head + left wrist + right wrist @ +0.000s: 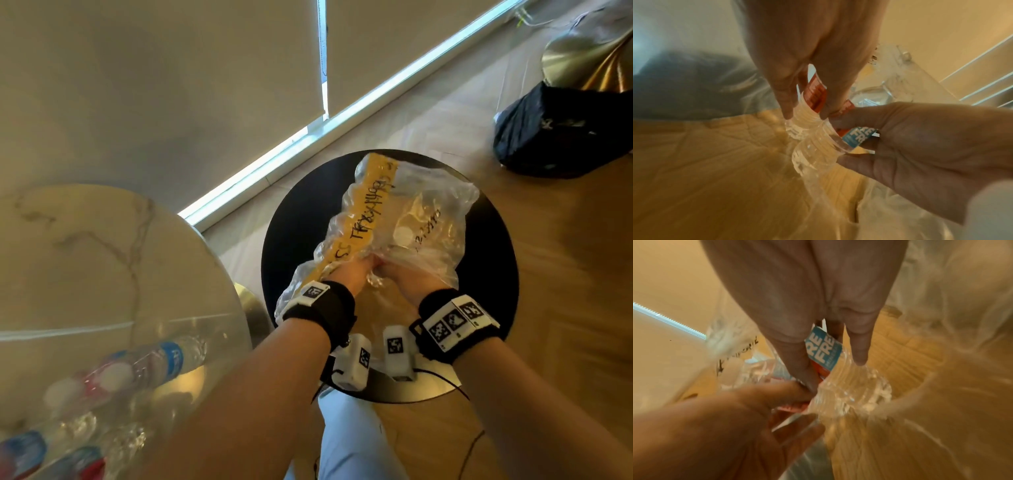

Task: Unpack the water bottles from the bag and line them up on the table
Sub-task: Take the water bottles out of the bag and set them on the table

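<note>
The round white marble surface point(85, 246) has clear plastic water bottles with red and blue labels point(147, 359) lying on it. Beside it, a round black stool point(493, 246) carries the big clear plastic bag with a yellow strip point(394, 219). Both hands are inside the bag. The left hand point(813, 53) fingers point(786, 104) wrap a red-label bottle point(809, 113). The right hand point(818, 288) fingers point(859, 347) wrap a blue-label bottle point(849, 386)

The bag point(428, 219) was clear plastic with a yellow band bearing black handwriting, and it lay on a black round stool point(493, 240). The bottles point(147, 359) on the white, grey-veined marble table point(85, 246) were clear, with blue-and-red labels and white caps.
</note>
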